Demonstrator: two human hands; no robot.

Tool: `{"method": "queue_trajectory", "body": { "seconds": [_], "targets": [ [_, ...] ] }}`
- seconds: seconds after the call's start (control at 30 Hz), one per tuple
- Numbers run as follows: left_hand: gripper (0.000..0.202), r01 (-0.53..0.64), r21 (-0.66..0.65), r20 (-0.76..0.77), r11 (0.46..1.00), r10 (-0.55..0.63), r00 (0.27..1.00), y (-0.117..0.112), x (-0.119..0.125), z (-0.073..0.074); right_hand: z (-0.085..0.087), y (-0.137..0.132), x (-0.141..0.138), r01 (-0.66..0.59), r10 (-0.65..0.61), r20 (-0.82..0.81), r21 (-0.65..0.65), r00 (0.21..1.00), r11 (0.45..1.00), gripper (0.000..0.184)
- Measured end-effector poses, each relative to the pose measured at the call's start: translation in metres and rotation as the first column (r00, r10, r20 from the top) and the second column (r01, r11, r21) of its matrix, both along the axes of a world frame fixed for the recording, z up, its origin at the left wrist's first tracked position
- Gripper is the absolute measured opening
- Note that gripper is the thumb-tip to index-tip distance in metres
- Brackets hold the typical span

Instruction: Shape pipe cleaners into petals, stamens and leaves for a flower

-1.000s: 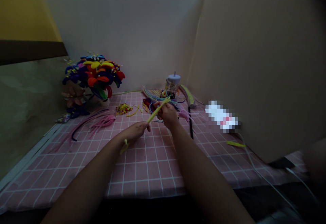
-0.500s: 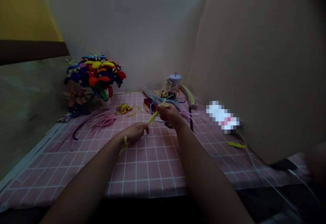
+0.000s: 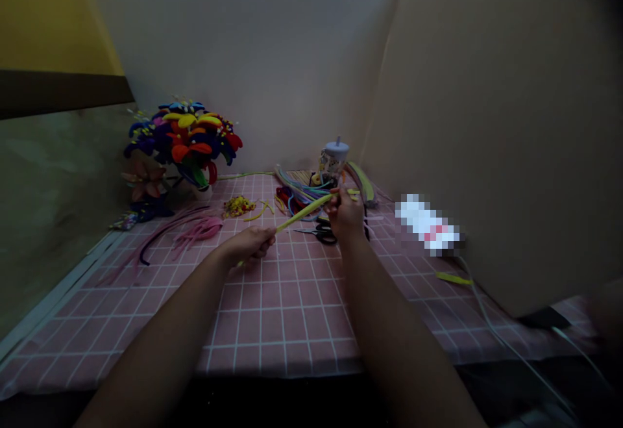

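Observation:
A yellow pipe cleaner stretches between my two hands above the pink checked tablecloth. My left hand is closed on its near end. My right hand pinches its far end, close to a pile of coloured pipe cleaners. Black scissors lie on the cloth just below my right hand.
A bouquet of bright pipe-cleaner flowers stands at the back left. Pink and purple strips and small yellow scraps lie near it. A lidded cup stands at the back by the cardboard walls. A white cable runs along the right.
My right hand has moved right and back along the pipe cleaner, pulling it out longer between the hands. The scissors have come into view beneath it.

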State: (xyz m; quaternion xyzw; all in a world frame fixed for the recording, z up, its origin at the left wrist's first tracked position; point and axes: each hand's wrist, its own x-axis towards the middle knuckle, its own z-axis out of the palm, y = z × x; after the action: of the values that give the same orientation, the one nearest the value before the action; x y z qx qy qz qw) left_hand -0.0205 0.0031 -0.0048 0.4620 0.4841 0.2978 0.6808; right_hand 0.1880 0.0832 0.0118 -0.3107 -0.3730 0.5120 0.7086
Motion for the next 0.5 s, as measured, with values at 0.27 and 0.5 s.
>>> {"method": "queue_trajectory", "body": {
  "seconds": [0.27,0.5],
  "targets": [
    [0.030,-0.303,-0.122,0.237,0.945,0.324,0.916,0.003,0.013,0.009,-0.008,-0.012,-0.025,0.096,-0.105,0.189,0.056,0.976,0.994,0.025],
    [0.039,-0.412,-0.038,0.401,0.911,0.391,0.829,0.006,0.022,0.002,-0.014,-0.053,-0.064,-0.249,-0.029,0.688,0.301,0.725,0.921,0.019]
  ]
}}
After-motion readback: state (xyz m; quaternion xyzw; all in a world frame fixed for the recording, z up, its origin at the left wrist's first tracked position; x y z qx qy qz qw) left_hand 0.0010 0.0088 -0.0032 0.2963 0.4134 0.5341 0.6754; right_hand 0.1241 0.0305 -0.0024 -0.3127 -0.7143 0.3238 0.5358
